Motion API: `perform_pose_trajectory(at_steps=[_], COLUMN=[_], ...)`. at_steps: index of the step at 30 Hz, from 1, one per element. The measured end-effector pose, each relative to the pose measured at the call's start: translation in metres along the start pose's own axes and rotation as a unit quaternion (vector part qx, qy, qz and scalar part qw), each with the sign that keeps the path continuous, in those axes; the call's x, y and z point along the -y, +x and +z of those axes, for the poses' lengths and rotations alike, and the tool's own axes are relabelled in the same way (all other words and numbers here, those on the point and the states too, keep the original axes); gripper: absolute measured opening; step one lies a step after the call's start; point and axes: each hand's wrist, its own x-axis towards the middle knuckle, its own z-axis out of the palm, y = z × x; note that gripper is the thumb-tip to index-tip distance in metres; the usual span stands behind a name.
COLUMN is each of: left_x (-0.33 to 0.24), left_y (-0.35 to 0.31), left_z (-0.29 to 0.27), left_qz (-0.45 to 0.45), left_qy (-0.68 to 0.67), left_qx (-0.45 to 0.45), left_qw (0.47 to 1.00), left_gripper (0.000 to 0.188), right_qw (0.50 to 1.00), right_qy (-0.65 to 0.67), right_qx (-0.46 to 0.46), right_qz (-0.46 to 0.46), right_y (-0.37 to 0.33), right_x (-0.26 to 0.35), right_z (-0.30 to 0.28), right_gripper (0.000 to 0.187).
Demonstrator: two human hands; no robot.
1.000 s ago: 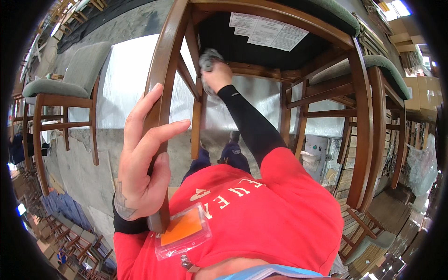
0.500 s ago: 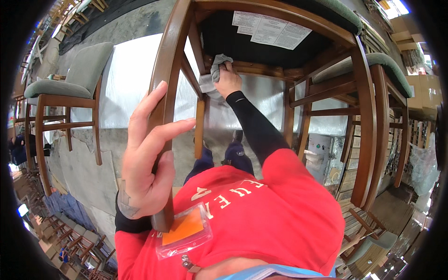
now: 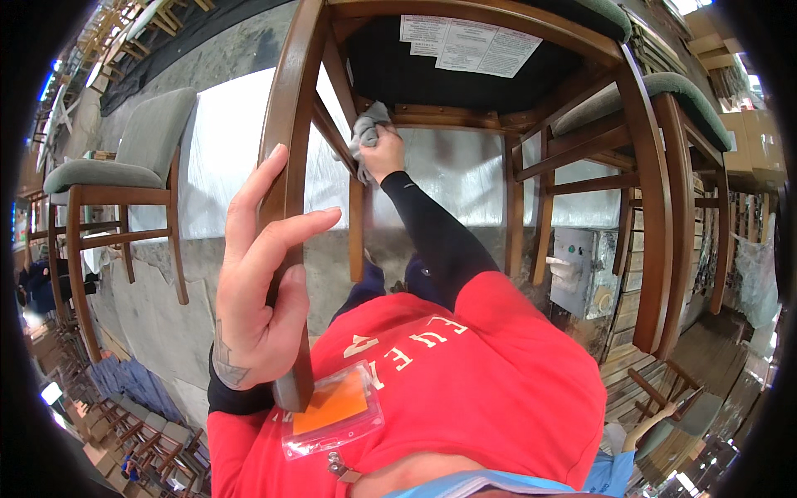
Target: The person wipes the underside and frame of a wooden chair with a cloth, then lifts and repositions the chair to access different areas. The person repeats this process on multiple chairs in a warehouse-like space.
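Work was on a brown wooden chair [image 3: 473, 93], underside facing the wearer, white printed labels [image 3: 473, 48] on its black base; what bore its weight was not visible. The right hand [image 3: 383, 155] reached under the frame, its grip clamped on a bunched grey cloth [image 3: 367, 133]. Cloth position: the chair's farther left inner corner, beside the top of the farther left leg [image 3: 356, 232] and overlapping the side stretcher in view — firm contact with the wood could not be confirmed. Key relation: the cloth lay just past the right fingertips, on their left side, its long axis running roughly in line with that leg. The right hand was the nearer one to this corner, the left well apart from it. The left hand [image 3: 257, 307] was at the near left leg [image 3: 286, 133], two fingers extended and spread, the thumb toward the leg's right edge; whether its grip was closed around the wood could not be told. Surroundings: shiny pale sheeting [image 3: 448, 183] beyond the frame, a grey-green upholstered chair [image 3: 158, 133] off its left side, another upholstered chair [image 3: 693, 95] just past its right edge, and a metal box [image 3: 581, 270] beyond the right legs.
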Motion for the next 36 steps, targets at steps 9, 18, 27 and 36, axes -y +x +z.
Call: perform_pose_trajectory(at_steps=[9, 18, 27, 36], left_x=[0.002, 0.006, 0.000, -0.005], left_y=[0.001, 0.001, -0.001, 0.004], left_z=[0.004, 0.003, -0.001, -0.004], left_qz=[-0.002, 0.011, -0.004, 0.031], left_qy=[-0.004, -0.039, -0.001, 0.013], left_qx=[-0.007, -0.008, 0.013, 0.042], left_qw=[1.000, 0.999, 1.000, 0.999], left_gripper=[0.057, 0.058, 0.057, 0.056], right_qw=[0.995, 0.956, 0.987, 0.993], right_qy=[0.057, -0.265, 0.142, -0.006], right_qx=[-0.079, 0.112, -0.077, 0.090], right_qz=[-0.025, -0.063, -0.027, 0.079], right_y=[0.024, 0.022, 0.084, 0.057], right_x=[0.032, -0.007, 0.100, 0.034], right_z=[-0.013, -0.049, -0.035, -0.034], right_gripper=[0.033, 0.040, 0.022, 0.039])
